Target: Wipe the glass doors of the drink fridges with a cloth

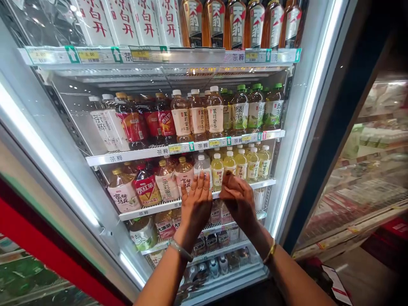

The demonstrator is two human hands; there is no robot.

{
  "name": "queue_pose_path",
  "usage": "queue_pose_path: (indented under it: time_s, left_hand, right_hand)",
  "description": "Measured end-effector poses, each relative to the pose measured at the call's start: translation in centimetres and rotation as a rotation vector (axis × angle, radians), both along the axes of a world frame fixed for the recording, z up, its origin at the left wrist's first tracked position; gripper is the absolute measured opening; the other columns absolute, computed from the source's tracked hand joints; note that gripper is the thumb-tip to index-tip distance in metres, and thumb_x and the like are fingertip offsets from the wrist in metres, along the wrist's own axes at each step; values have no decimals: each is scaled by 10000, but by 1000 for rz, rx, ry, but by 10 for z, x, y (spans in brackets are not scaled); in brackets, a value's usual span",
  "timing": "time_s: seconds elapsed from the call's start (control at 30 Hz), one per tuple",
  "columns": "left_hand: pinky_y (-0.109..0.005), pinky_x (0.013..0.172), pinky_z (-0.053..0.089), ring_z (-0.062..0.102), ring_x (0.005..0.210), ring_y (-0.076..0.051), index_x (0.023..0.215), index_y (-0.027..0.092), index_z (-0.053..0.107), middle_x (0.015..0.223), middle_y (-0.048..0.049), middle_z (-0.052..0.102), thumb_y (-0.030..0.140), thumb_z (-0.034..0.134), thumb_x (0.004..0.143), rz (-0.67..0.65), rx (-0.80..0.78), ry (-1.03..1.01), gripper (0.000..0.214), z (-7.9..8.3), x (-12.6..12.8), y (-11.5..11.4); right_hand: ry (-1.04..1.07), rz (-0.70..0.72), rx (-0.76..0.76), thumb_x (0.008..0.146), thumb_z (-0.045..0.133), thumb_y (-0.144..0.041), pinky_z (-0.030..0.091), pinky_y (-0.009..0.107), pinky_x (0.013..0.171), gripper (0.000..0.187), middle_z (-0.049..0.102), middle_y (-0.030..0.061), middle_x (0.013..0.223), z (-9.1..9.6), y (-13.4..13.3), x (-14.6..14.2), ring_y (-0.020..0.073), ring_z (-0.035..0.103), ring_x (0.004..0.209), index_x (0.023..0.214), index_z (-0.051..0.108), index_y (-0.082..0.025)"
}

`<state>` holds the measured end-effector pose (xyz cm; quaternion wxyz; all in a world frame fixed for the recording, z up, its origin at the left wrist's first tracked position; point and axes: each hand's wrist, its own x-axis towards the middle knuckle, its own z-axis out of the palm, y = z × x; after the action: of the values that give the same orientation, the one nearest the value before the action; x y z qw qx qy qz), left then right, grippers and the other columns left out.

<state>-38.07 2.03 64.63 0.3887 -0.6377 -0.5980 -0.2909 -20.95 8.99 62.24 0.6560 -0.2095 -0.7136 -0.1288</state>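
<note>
My left hand (196, 197) is held up flat, fingers straight and slightly spread, palm toward the drinks cooler. It appears to rest on the cooler's glass front, over the shelf of large tea bottles. Beside it, my right hand (239, 199) is closed round a crumpled brown cloth (230, 180), partly hidden by the fingers. Behind the cloth stand yellow drink bottles (253, 165) with white caps. A pink-labelled bottle (183, 174) is seen just left of my left hand. Several jasmine tea bottles (198, 114) stand one shelf above.
Price-tag rails (143, 208) edge the shelves. Green tea bottles (256, 108) and amber bottles (236, 25) stand higher up. A bright light strip (307, 114) runs down the right frame. A red panel (41, 238) lies at left, and another stocked shelf (376, 140) at right.
</note>
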Motion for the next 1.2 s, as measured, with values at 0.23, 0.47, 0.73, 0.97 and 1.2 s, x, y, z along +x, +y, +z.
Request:
queue_pose_path:
  time_s: [0.23, 0.47, 0.73, 0.97, 1.2]
  left_hand:
    - [-595, 1337, 59, 339, 1568, -293, 1638, 151, 302, 1587, -185, 491, 177, 564, 1002, -76, 93, 26, 688, 0, -18, -19]
    - [-497, 1347, -21, 128, 1626, -187, 1633, 146, 307, 1563, -161, 526, 193, 572, 1005, -117, 138, -9, 683, -4, -26, -13]
    - [-514, 1344, -45, 101, 1626, -154, 1647, 186, 263, 1527, -92, 579, 163, 487, 1025, -76, 110, 62, 662, 4, -36, -22]
    - [-485, 1344, -44, 110, 1618, -139, 1659, 213, 214, 1519, -84, 581, 178, 524, 1008, 15, 137, 46, 722, 7, -43, -26]
    - [-516, 1332, -81, 52, 1629, -191, 1673, 190, 141, 1642, -98, 409, 198, 449, 1013, 43, 179, 12, 728, 10, -42, -23]
  right_hand:
    - [24, -18, -4, 882, 734, -211, 488, 610, 1150, 389, 536, 119, 1475, 41, -20, -32, 310, 519, 1408, 1258, 647, -258]
    - [-60, 128, -12, 864, 782, -179, 556, 562, 1088, 421, 645, 85, 1365, 15, -22, -32, 289, 616, 1321, 1257, 662, -275]
    - [49, 96, 66, 814, 841, -207, 524, 556, 1133, 383, 628, 104, 1343, 52, -23, -59, 304, 583, 1337, 1175, 715, -244]
    - [-21, 214, 80, 831, 808, -161, 504, 574, 1154, 423, 656, 83, 1311, 22, -14, -49, 294, 624, 1281, 1229, 700, -256]
    - [38, 228, 80, 816, 835, -216, 498, 589, 1173, 415, 614, 78, 1382, 47, -18, -75, 304, 577, 1334, 1202, 701, -291]
